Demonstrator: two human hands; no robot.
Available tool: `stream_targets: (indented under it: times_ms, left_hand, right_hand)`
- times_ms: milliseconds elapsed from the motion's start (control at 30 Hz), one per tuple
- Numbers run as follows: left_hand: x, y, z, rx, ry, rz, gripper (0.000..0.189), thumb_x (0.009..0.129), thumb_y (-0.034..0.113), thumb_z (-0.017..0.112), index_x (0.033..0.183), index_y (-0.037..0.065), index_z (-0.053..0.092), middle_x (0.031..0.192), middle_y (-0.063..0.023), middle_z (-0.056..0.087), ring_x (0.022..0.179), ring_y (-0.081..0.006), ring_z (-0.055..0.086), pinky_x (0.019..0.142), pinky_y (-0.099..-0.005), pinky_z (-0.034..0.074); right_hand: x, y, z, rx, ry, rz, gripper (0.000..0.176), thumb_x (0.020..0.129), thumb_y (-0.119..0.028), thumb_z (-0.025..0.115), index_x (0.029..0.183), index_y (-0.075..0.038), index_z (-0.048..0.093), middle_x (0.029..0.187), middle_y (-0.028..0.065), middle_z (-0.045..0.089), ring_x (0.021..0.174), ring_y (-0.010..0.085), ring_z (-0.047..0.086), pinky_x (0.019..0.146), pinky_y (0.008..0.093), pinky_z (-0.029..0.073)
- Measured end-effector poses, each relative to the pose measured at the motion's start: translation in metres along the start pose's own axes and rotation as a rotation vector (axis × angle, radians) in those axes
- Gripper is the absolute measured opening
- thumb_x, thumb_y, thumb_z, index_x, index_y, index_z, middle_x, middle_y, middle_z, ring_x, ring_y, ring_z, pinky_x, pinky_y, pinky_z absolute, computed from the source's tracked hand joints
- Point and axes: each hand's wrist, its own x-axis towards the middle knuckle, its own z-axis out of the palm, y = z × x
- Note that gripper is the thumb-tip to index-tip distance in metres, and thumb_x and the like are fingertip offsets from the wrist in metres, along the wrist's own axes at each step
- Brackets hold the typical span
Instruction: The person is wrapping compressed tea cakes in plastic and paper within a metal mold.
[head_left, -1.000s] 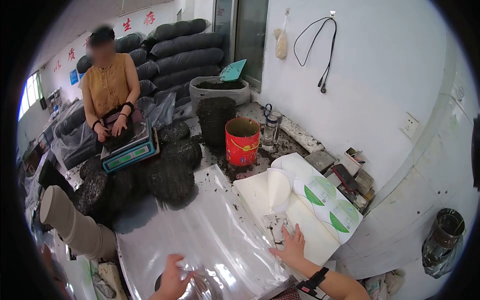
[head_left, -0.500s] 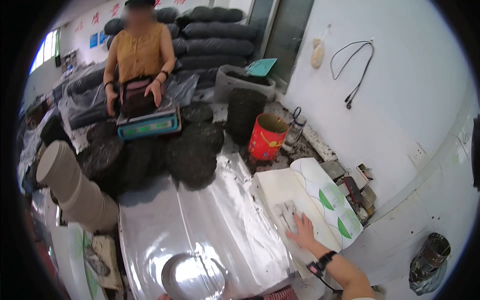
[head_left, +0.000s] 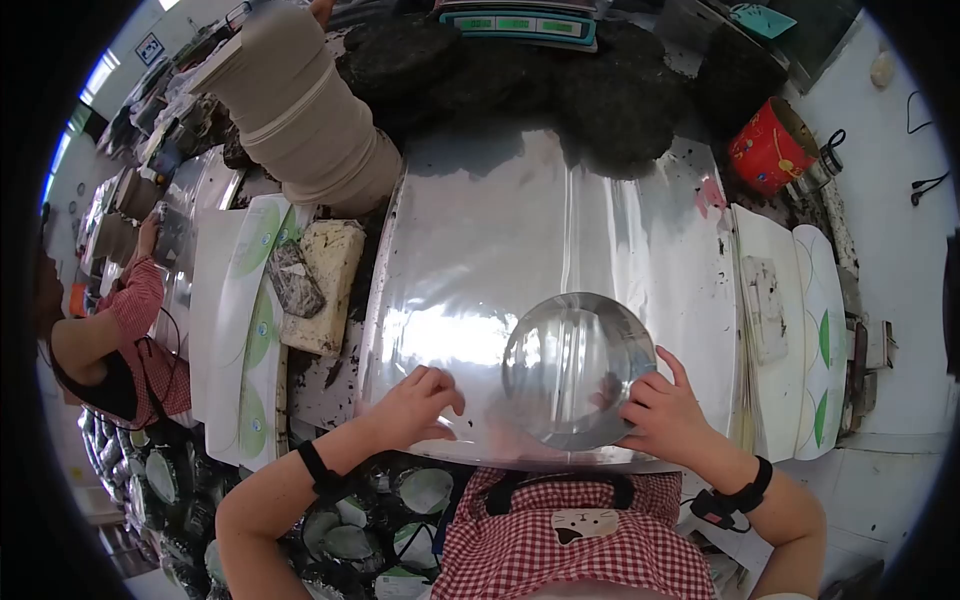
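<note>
The steel-topped bench (head_left: 480,250) carries a round metal dish (head_left: 575,370); dark pressed cakes (head_left: 620,110); a red can (head_left: 770,150).

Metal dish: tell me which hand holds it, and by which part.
The right hand grips the dish at its right rim, thumb over the edge. The left hand rests its fingertips on the shiny sheet beside it, holding nothing.

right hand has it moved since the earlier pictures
Yes. The right hand lay on the white paper stack; now it is off it, leftward, holding the round metal dish.
</note>
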Motion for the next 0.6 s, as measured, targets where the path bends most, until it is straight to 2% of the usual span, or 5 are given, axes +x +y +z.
stream_targets:
  times_ms: [233, 300, 333, 400, 600]
  left_hand:
    - [0.026, -0.030, -0.009, -0.114, -0.107, 0.083, 0.016, 0.087, 0.023, 0.068, 0.096, 0.012, 0.064, 0.089, 0.0025, 0.063, 0.092, -0.0217, 0.057, 0.077, -0.0336, 0.051]
    - [0.037, -0.017, -0.022, -0.245, -0.280, -0.247, 0.016, 0.086, 0.019, 0.070, 0.100, 0.012, 0.066, 0.097, -0.0003, 0.065, 0.093, -0.0231, 0.059, 0.081, -0.0344, 0.049]
    - [0.038, -0.014, -0.032, -0.248, -0.288, -0.245, 0.016, 0.086, 0.019, 0.070, 0.100, 0.012, 0.066, 0.097, -0.0003, 0.065, 0.093, -0.0231, 0.059, 0.081, -0.0344, 0.049]
    - [0.038, -0.012, -0.047, 0.106, -0.174, 0.022, 0.028, 0.083, 0.021, 0.072, 0.108, 0.014, 0.062, 0.106, -0.0023, 0.060, 0.104, -0.0237, 0.058, 0.087, -0.0383, 0.048]
    - [0.013, -0.022, -0.024, -0.111, -0.080, -0.059, 0.025, 0.078, 0.019, 0.076, 0.100, 0.011, 0.065, 0.104, -0.0027, 0.058, 0.106, -0.0270, 0.057, 0.096, -0.0435, 0.042]
  right_hand:
    - [-0.038, 0.014, -0.003, 0.043, -0.035, 0.220, 0.037, 0.058, -0.034, 0.085, 0.080, -0.014, 0.065, 0.090, 0.0009, 0.054, 0.100, 0.0216, 0.055, 0.113, 0.0577, 0.029]
    - [-0.038, 0.016, -0.003, 0.054, -0.036, 0.241, 0.038, 0.057, -0.033, 0.086, 0.081, -0.014, 0.065, 0.090, 0.0011, 0.054, 0.100, 0.0220, 0.055, 0.113, 0.0576, 0.030]
    - [-0.038, 0.016, -0.006, 0.066, -0.045, 0.258, 0.038, 0.056, -0.033, 0.086, 0.082, -0.014, 0.065, 0.091, 0.0013, 0.054, 0.101, 0.0223, 0.055, 0.113, 0.0574, 0.030]
    - [-0.039, 0.018, -0.006, 0.085, -0.060, 0.286, 0.039, 0.056, -0.032, 0.085, 0.083, -0.014, 0.065, 0.091, 0.0014, 0.054, 0.102, 0.0227, 0.055, 0.113, 0.0573, 0.030]
    - [-0.036, 0.021, 0.001, 0.138, 0.011, 0.312, 0.042, 0.048, -0.027, 0.086, 0.083, -0.016, 0.064, 0.092, 0.0025, 0.054, 0.103, 0.0269, 0.054, 0.105, 0.0571, 0.035]
